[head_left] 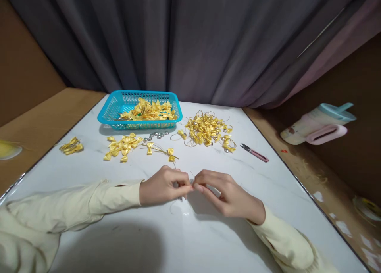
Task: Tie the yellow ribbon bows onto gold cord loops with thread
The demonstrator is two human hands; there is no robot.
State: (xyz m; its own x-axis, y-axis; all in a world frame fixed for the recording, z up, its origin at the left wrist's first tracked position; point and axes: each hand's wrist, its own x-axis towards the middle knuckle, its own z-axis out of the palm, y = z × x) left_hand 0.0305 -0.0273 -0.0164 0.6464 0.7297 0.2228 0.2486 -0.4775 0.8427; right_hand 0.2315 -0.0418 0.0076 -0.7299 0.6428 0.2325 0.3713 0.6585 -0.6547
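Observation:
My left hand [167, 185] and my right hand [228, 191] meet fingertip to fingertip above the white table, each closed in a pinch. A thin cord [193, 174] pokes up between the fingertips, and a faint loop of it hangs below my left hand. Whatever else the fingers cover is hidden. Just beyond lie two yellow ribbon bows [170, 153] on gold cords. Behind my left hand are a pile of loose yellow bows [122, 146] and a cluster of silver bells or beads [156, 136]. A heap of bows with cord loops and silver pieces [205, 128] lies farther back.
A blue plastic basket [139, 125] at the back holds more yellow bows. Pink-handled thread snips [254, 152] lie at the right. A small bundle of bows [71, 146] sits at the left. Beyond the table's right edge stands a tumbler [317, 124]; a grey curtain [196, 43] hangs behind.

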